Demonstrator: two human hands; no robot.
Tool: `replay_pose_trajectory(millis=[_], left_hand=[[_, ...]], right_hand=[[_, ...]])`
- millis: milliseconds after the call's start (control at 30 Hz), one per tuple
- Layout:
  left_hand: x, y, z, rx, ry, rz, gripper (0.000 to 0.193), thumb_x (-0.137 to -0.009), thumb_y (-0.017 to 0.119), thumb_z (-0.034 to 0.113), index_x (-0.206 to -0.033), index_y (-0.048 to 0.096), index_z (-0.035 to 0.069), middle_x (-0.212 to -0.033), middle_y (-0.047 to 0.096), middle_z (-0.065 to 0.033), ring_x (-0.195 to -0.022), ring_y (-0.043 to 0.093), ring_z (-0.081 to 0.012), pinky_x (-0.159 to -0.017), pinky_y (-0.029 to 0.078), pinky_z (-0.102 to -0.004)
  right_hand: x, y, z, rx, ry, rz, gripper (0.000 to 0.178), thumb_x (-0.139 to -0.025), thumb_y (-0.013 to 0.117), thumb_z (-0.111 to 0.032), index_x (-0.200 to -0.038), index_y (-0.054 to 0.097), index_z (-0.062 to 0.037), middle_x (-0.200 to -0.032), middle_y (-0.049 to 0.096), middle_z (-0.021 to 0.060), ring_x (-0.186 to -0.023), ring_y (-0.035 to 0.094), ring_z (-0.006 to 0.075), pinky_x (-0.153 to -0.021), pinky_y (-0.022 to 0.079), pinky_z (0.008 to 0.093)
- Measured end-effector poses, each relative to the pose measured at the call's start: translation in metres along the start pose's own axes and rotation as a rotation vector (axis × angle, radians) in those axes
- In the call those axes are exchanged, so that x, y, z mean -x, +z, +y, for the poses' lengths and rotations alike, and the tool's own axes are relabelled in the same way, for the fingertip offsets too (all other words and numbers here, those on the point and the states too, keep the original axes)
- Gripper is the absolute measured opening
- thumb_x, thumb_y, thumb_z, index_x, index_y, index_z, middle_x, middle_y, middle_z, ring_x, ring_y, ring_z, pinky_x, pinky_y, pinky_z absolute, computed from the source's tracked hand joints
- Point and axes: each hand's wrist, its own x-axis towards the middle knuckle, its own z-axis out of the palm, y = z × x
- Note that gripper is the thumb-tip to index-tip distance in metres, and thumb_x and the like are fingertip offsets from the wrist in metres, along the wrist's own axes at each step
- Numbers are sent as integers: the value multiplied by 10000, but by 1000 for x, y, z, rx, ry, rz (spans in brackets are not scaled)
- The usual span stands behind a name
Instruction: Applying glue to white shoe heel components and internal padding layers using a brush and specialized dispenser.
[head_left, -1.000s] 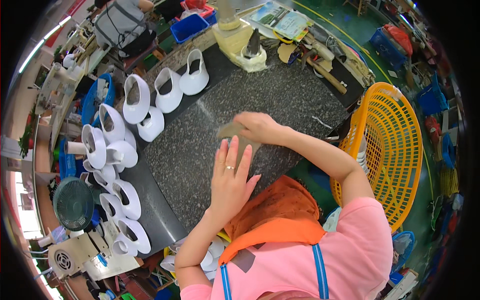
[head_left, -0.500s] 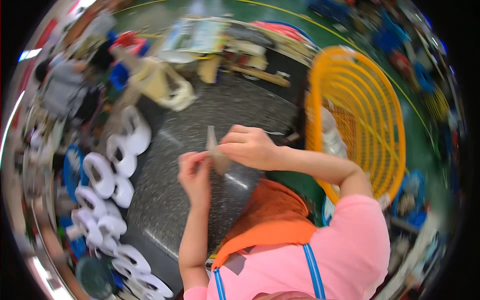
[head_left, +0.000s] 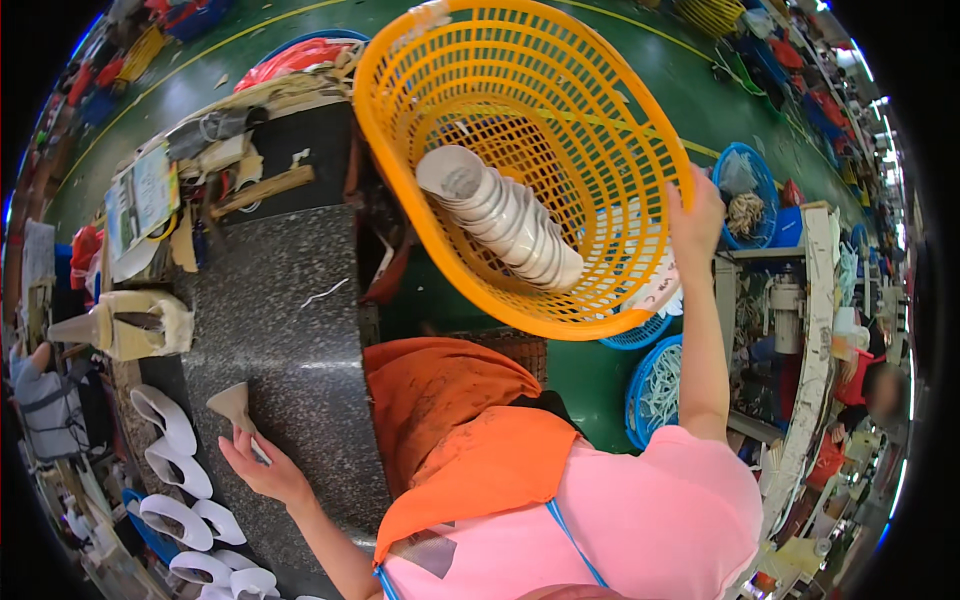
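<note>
My left hand (head_left: 268,474) is over the left side of the dark speckled worktop (head_left: 290,350), fingers pinching a small beige flared piece (head_left: 231,402) whose wide end points away from me. What exactly this piece is I cannot make out. Out to the right, my right hand (head_left: 698,215) is closed over the rim of a large yellow-orange plastic basket (head_left: 640,120). Inside the basket a row of nested white cup-shaped pieces (head_left: 505,220) lies tilted on the lattice bottom.
White shoe uppers (head_left: 172,520) line the worktop's left edge. Beyond them stands a cream shoe-shaped stand (head_left: 150,325). A wooden-handled tool (head_left: 262,190) and papers (head_left: 142,210) lie at the far end. Blue baskets (head_left: 655,390) sit on the green floor at right.
My right hand has left the beige piece and now grips the basket rim. My left hand has moved left, keeping the piece. The view has turned right, with the basket nearer the middle.
</note>
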Motion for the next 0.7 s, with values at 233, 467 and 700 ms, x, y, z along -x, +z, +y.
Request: replay_pose_trajectory(millis=[233, 467, 700], left_hand=[[-27, 10, 69, -86, -100, -41, 388, -815, 592, 38, -1190, 498, 16, -1234, 474, -155, -1070, 508, -261, -935, 379, -340], [-35, 111, 239, 1270, -454, -775, 445, -831, 584, 54, -1232, 400, -3, -1123, 524, -98, -1042, 514, -203, -917, 399, -328], [-65, 172, 242, 1554, -982, -1311, 404, -849, 562, 276, -1196, 458, 97, -1086, 537, -113, -950, 534, -298, -804, 442, -471]], right_hand=[[92, 6, 94, -1491, 1227, -385, 532, -836, 541, -443, -1233, 443, -103, -1165, 541, 60, -994, 555, 264, -788, 481, 398], [110, -12, 49, -1041, 1162, -687, 538, -754, 649, -378, -1140, 491, -38, -941, 629, 111, -818, 641, 199, -642, 560, 354], [159, -2, -19, -1485, 1291, -483, 581, -762, 643, -351, -1199, 425, -36, -1067, 564, 114, -901, 587, 226, -747, 505, 377]])
